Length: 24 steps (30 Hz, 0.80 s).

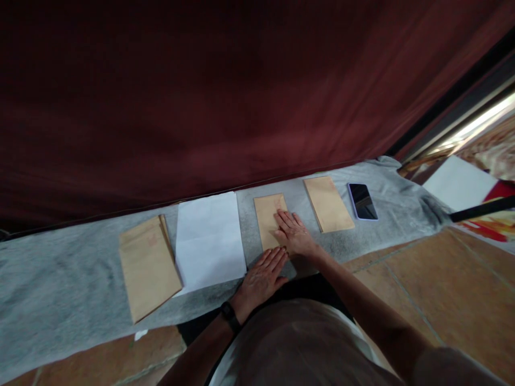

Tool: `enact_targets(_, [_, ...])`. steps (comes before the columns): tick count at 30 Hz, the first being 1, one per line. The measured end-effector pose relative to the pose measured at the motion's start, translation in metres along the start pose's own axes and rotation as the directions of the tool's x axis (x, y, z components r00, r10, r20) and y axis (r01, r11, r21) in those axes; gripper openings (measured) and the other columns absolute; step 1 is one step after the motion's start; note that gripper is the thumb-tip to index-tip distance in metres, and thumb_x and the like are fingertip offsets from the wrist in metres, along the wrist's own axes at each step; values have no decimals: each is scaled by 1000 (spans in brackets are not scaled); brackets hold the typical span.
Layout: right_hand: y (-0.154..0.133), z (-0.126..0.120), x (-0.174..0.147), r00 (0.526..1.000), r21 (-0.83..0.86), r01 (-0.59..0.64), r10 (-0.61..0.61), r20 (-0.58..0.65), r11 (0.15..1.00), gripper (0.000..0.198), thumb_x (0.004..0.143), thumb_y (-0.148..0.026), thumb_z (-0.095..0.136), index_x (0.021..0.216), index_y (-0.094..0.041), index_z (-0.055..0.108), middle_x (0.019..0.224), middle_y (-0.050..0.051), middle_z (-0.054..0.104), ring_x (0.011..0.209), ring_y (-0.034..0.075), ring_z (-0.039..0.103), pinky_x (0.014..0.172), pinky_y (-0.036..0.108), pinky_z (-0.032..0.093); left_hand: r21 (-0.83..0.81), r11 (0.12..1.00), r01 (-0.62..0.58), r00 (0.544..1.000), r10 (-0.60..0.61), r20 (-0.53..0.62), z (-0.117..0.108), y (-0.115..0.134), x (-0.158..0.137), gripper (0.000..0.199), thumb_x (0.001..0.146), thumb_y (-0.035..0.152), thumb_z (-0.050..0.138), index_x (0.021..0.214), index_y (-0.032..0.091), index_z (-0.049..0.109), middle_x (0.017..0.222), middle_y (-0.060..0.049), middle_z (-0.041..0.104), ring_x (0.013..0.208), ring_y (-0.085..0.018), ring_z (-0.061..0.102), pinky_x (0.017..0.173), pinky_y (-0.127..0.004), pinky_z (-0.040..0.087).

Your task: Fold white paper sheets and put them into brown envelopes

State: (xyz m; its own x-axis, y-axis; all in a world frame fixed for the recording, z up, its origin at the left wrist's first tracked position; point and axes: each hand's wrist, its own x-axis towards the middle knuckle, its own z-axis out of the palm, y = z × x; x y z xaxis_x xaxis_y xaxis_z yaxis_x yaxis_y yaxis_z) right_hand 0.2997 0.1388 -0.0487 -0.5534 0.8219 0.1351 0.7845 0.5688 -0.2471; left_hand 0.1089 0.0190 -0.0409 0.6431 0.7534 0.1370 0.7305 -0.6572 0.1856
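Observation:
A brown paper envelope (264, 214) lies flat in front of me, partly covered by both hands. My right hand (295, 234) rests on its right side, fingers stretched out. Flat over its near end is my left hand (261, 276), fingers extended and a dark band on the wrist. Left of the envelope is a stack of white paper (210, 241). Farther left sits a pile of brown envelopes (148, 268), its edges slightly fanned. On the right lies another stack of brown envelopes (329, 203).
A grey cloth (60, 279) covers the long narrow surface. A phone (363, 201) with a pale purple case lies near its right end. Behind hangs a dark red curtain (241, 107). Tiled floor (418, 279) shows in front, and a dark bar (483, 208) stands at right.

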Motion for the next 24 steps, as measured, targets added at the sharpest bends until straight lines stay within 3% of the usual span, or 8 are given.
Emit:
enact_targets(14, [-10, -26, -81, 979, 86, 179, -186, 81, 980, 61, 107, -37, 42, 163, -21, 24, 164, 11, 35, 153, 23, 30, 126, 49, 25, -6, 1000, -9, 999, 9, -32, 2, 1, -1, 63, 104, 51, 46, 153, 11, 42, 160, -14, 43, 152, -23, 34, 126, -42, 30])
enact_targets(19, [1, -28, -79, 973, 160, 171, -192, 126, 972, 57, 107, -35, 40, 162, -24, 28, 164, 9, 37, 151, 21, 34, 124, 49, 29, 11, 1000, -12, 1000, 12, -12, 2, 1, -1, 63, 103, 49, 49, 153, 11, 42, 162, -14, 41, 153, -25, 33, 126, -42, 29])
enact_targets(24, [11, -20, -57, 981, 118, 168, -178, 82, 979, 57, 105, -35, 44, 160, -23, 33, 163, 10, 38, 151, 23, 36, 123, 49, 32, 26, 999, -19, 1000, 20, -12, 4, 1, -1, 64, 103, 49, 47, 155, 13, 38, 163, -13, 39, 153, -24, 32, 126, -42, 29])
